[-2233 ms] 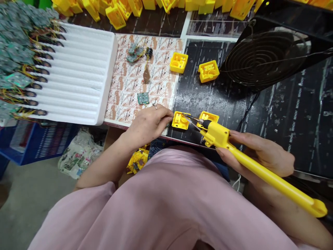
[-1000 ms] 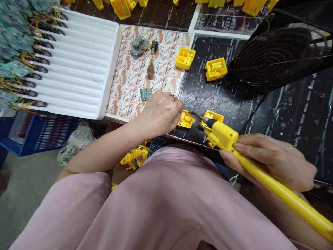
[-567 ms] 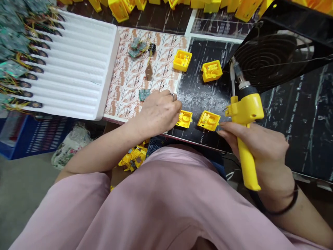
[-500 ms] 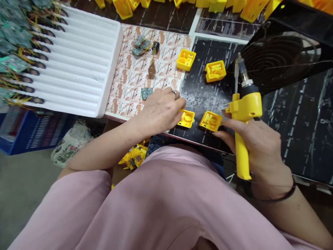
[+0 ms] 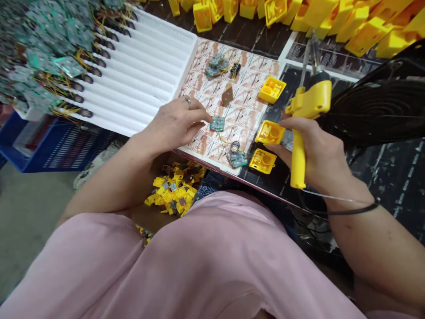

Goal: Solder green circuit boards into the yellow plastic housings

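My left hand [image 5: 179, 123] is over the patterned mat, its index fingertip at the edge of a small green circuit board [image 5: 217, 124]. The thumb is slightly apart and nothing is gripped. My right hand [image 5: 320, 148] is wrapped round the handle of a yellow soldering gun [image 5: 308, 104], its tip pointing away from me. The thumb and a finger of that hand also reach a yellow plastic housing [image 5: 269, 132]. Just below lies another yellow housing [image 5: 263, 161], beside a green board [image 5: 238, 159] with a round wired part [image 5: 235, 146]. A third housing [image 5: 272, 89] sits farther back.
A ridged white foam tray [image 5: 156, 57] on the left bears many wired boards [image 5: 63, 35]. Loose boards [image 5: 216, 65] and a brown square piece [image 5: 227, 96] lie on the mat. Yellow housings [image 5: 247, 9] line the back. A dark fan [image 5: 381, 106] stands at right; yellow parts [image 5: 175, 188] lie below.
My left hand has moved left from the near yellow housing to the small green board, uncovering a wired board. My right hand has shifted left and away from me with the soldering gun and a housing.
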